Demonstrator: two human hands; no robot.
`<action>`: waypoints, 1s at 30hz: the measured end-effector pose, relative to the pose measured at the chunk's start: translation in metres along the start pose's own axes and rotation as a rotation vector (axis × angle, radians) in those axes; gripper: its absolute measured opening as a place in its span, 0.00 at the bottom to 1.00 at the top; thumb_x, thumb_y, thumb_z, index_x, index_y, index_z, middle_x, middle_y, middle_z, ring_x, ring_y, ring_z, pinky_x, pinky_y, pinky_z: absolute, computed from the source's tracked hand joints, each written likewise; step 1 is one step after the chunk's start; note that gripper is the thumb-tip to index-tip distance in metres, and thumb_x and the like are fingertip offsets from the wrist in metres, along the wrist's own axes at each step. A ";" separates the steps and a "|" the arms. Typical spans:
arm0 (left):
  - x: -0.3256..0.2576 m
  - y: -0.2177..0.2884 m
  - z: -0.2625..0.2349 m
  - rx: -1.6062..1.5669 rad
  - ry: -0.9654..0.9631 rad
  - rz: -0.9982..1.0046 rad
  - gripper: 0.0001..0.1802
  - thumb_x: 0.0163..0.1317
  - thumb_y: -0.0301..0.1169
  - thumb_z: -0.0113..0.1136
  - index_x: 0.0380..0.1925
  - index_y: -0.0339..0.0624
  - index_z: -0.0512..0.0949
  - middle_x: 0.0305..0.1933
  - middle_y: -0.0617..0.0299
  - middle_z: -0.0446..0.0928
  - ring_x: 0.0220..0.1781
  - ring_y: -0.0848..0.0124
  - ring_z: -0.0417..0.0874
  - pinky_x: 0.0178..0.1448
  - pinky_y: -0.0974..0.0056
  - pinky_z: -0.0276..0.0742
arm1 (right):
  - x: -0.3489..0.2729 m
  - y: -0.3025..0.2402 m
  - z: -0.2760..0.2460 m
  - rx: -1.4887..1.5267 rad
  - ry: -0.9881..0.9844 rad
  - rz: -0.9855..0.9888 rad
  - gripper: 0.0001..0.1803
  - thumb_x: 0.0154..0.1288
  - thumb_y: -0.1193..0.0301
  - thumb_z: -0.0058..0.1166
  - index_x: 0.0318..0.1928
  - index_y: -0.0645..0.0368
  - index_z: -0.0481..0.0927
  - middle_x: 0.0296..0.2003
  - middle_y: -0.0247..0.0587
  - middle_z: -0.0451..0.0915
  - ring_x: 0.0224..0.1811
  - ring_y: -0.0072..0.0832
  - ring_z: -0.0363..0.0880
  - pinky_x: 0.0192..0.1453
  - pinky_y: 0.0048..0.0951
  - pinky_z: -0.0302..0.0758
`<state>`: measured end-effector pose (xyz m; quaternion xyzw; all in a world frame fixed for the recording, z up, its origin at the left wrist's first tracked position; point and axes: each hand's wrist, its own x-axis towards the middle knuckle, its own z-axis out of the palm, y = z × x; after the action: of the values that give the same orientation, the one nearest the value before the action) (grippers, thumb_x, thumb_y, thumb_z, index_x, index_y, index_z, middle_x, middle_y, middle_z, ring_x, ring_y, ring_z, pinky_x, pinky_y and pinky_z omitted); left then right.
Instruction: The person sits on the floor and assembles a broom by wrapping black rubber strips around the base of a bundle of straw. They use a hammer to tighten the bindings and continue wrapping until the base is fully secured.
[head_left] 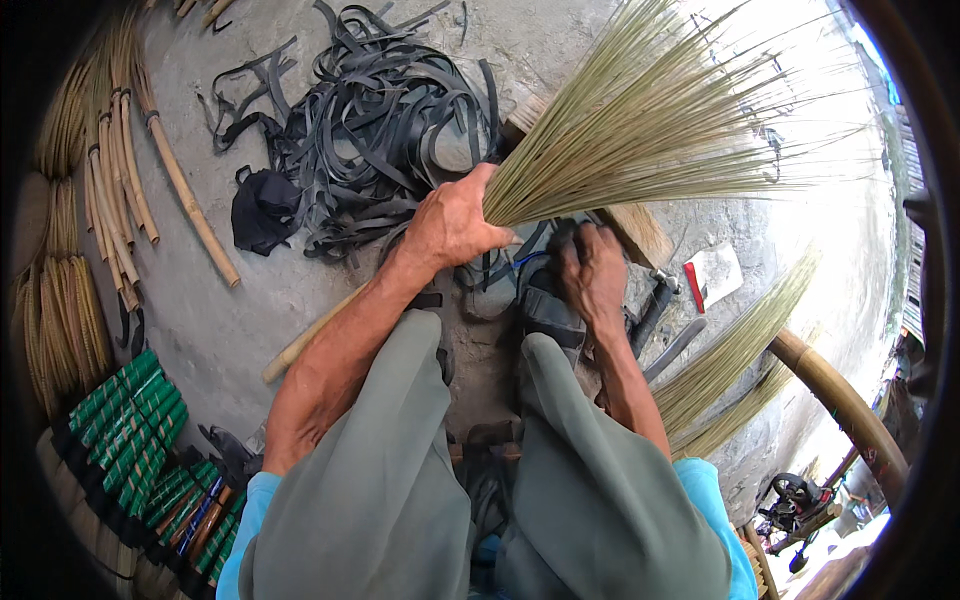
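Note:
My left hand (455, 222) is closed around the narrow end of a bundle of thin greenish-yellow grass stalks (625, 140), which fans out to the upper right. Below that bundle, my right hand (592, 268) has its fingers curled down beside dark material near my right knee. What it grips is hidden and partly blurred. A short bit of blue (530, 260) shows between the two hands. Just beyond my right hand lies a wooden block (640, 235). Beside my right wrist are a black-handled tool with a metal end (657, 308) and a curved blade (676, 348).
A tangled heap of black rubber strips (385, 125) lies ahead on the concrete. Bamboo sticks (190, 205) and green-wrapped rods (130, 430) are at left. On the right are more grass stalks (735, 355), a red-and-white packet (714, 276) and a thick bamboo pole (835, 385).

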<state>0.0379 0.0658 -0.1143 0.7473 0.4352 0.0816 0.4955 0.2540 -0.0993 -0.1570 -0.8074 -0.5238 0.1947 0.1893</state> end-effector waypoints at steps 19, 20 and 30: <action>0.010 -0.012 -0.008 -0.220 -0.111 -0.008 0.48 0.50 0.36 0.89 0.70 0.32 0.78 0.58 0.49 0.91 0.59 0.62 0.90 0.70 0.58 0.82 | 0.045 0.006 0.002 0.029 -0.400 -0.407 0.21 0.68 0.77 0.64 0.61 0.48 0.90 0.55 0.48 0.84 0.61 0.54 0.88 0.60 0.52 0.85; 0.011 -0.013 -0.008 -0.241 -0.113 -0.002 0.48 0.50 0.36 0.89 0.70 0.31 0.78 0.58 0.49 0.91 0.59 0.63 0.90 0.70 0.59 0.82 | 0.047 0.008 0.001 0.030 -0.410 -0.427 0.21 0.69 0.77 0.63 0.60 0.48 0.90 0.54 0.48 0.84 0.61 0.54 0.88 0.60 0.53 0.85; 0.012 -0.016 -0.009 -0.256 -0.130 -0.021 0.52 0.48 0.40 0.92 0.72 0.29 0.77 0.61 0.49 0.90 0.62 0.63 0.88 0.71 0.58 0.81 | 0.043 0.003 0.009 0.031 -0.199 -0.554 0.13 0.73 0.72 0.64 0.56 0.54 0.86 0.53 0.50 0.80 0.57 0.52 0.84 0.62 0.54 0.80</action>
<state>0.0309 0.0824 -0.1263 0.6770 0.3960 0.0829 0.6148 0.2678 -0.0601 -0.1714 -0.6074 -0.7373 0.2220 0.1953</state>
